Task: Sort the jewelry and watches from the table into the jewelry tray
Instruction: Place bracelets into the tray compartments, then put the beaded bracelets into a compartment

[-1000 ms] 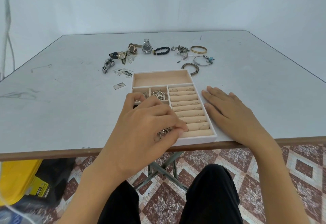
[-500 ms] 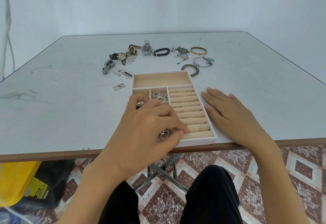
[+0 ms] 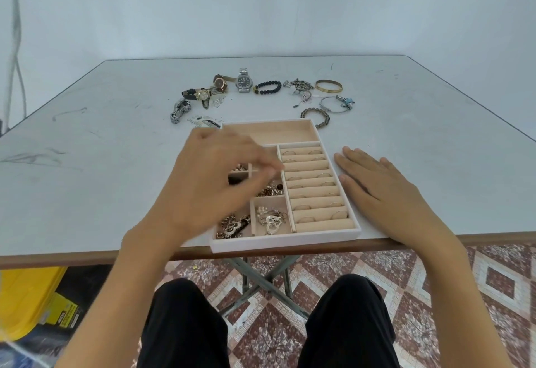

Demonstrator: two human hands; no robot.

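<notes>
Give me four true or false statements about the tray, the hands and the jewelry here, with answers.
1. The right hand lies flat on the table beside the tray. True.
2. The watches sit in the tray. False: they lie on the table beyond it.
3. Rings sit in the tray's right-hand slots. True.
4. The gold bangle is on a wrist. False: it lies on the table.
</notes>
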